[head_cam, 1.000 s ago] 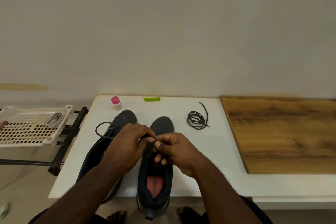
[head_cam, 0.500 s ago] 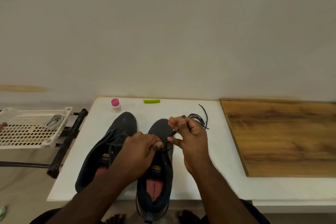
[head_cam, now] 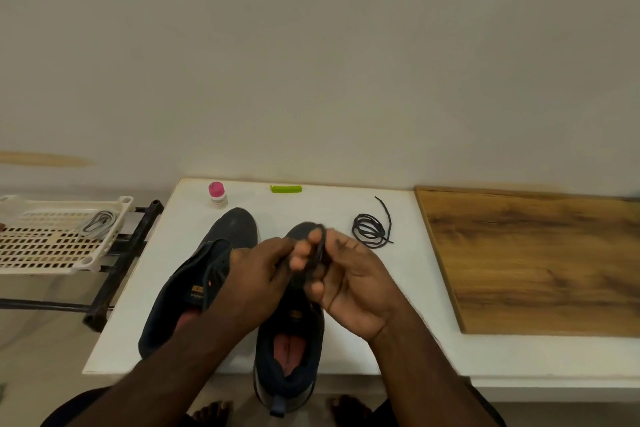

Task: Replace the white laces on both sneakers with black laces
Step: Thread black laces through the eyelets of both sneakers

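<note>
Two dark sneakers stand side by side on the white table (head_cam: 398,288). The left sneaker (head_cam: 194,288) has a black lace threaded through it. Over the right sneaker (head_cam: 291,350) my two hands meet. My right hand (head_cam: 349,281) holds a loop of black lace (head_cam: 321,246) in curled fingers, palm turned toward me. My left hand (head_cam: 259,274) pinches the same lace close beside it. A spare coiled black lace (head_cam: 370,229) lies on the table to the right of the sneakers. The lacing under my hands is hidden.
A small pink-capped bottle (head_cam: 217,194) and a green clip (head_cam: 285,188) sit at the table's far edge. A wooden board (head_cam: 536,260) covers the right side. Left of the table, a white perforated tray (head_cam: 52,246) holds pale laces (head_cam: 98,224) on a black rack.
My right hand drew the lace end up and away from the sneaker, then turned palm-up with a loop. My left hand rose off the sneaker's tongue to meet it.
</note>
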`<action>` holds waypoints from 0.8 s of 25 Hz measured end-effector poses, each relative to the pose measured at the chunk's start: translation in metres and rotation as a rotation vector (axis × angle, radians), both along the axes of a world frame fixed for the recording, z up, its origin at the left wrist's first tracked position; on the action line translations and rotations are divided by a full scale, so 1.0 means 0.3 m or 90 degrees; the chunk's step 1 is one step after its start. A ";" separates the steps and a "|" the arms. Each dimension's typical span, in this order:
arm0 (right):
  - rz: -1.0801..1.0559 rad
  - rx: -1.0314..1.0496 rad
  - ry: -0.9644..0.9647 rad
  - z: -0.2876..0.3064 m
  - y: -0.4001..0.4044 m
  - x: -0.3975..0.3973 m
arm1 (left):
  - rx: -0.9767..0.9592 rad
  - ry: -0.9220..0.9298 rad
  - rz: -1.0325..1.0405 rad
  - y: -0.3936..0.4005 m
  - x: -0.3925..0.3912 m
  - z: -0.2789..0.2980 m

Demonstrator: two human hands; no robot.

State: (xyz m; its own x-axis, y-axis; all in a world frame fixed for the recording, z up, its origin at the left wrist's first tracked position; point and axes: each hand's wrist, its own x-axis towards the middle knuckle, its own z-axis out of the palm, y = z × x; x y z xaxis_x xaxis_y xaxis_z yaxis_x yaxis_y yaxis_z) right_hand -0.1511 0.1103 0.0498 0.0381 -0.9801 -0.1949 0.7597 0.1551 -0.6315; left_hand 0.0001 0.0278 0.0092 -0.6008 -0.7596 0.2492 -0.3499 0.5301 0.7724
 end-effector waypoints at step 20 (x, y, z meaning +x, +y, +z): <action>0.130 0.143 0.165 -0.014 0.022 -0.069 | -0.032 -0.100 0.026 0.008 -0.055 -0.023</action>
